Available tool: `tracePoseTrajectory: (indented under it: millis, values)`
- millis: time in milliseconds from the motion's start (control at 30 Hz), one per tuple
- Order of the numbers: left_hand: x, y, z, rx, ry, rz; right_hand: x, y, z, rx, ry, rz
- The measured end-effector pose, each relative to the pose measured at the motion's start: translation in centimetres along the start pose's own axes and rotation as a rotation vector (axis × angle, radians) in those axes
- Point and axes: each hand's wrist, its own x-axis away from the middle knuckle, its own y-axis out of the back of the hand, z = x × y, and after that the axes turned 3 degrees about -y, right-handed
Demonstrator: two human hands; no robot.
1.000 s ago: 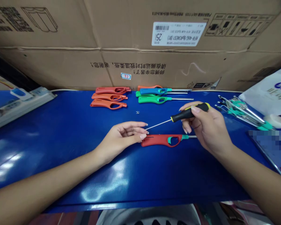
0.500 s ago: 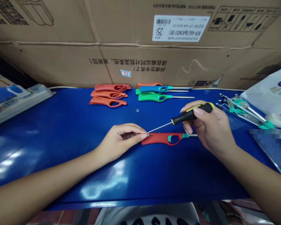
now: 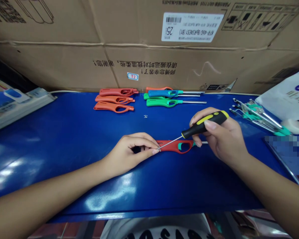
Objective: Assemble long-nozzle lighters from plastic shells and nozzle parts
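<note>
So the red gas lighter [image 3: 173,148] is lying flat on the blue tabletop [image 3: 176,189], its metal nozzle pointing right, and the black-and-yellow screwdriver [image 3: 194,129] slants across it with the tip down at its left end. Right hand [image 3: 226,141] is curled closed around the screwdriver handle, thumb on top. Left hand [image 3: 129,151] is right at that left end, thumb and fingertips brought together by the screwdriver tip; can't tell if they've got the tip, the lighter's end or something tiny. Just beyond the red lighter there's a little cluster of tiny screws [image 3: 146,116]. Further back and left of it are 3 lighter shells, 1 red [image 3: 114,92] and 2 orange [image 3: 106,106]. Straight behind it are 4 lighters with nozzles: 1 blue [image 3: 156,93], 2 green [image 3: 160,102] and a mostly covered orange. Off to its right is a pile of metal nozzles with teal triggers [image 3: 266,120], and way behind it stands a big cardboard box [image 3: 72,63].
</note>
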Motion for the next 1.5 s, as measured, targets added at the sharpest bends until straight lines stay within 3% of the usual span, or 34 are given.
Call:
tracePoseTrajectory:
  millis: [200, 367, 467, 733, 1100, 1500]
  values:
    - [0.0, -0.2, 0.0, -0.037, -0.053, 0.012, 0.3, 0.0, -0.1, 0.037, 0.016, 0.017]
    - [0.0, 0.3, -0.1, -0.277, -0.204, -0.012, 0.8, 0.0, 0.1, 0.071, 0.007, -0.011]
    - [0.1, 0.6, 0.2, -0.395, -0.197, 0.015, 0.8, -0.1, 0.5, 0.037, 0.029, -0.011]
    - [0.4, -0.2, 0.6, -0.366, -0.187, 0.109, 1.2, -1.1, 1.6, -0.065, 0.072, 0.022]
    - [0.7, -1.4, 0.2, -0.428, -0.256, 0.200, 2.7, -2.8, 1.8, 0.135, 0.301, -0.068]
    - [0.5, -1.5, 0.2, -0.429, -0.260, 0.186, 3.0, -2.7, 1.6, 0.249, 0.329, -0.069]
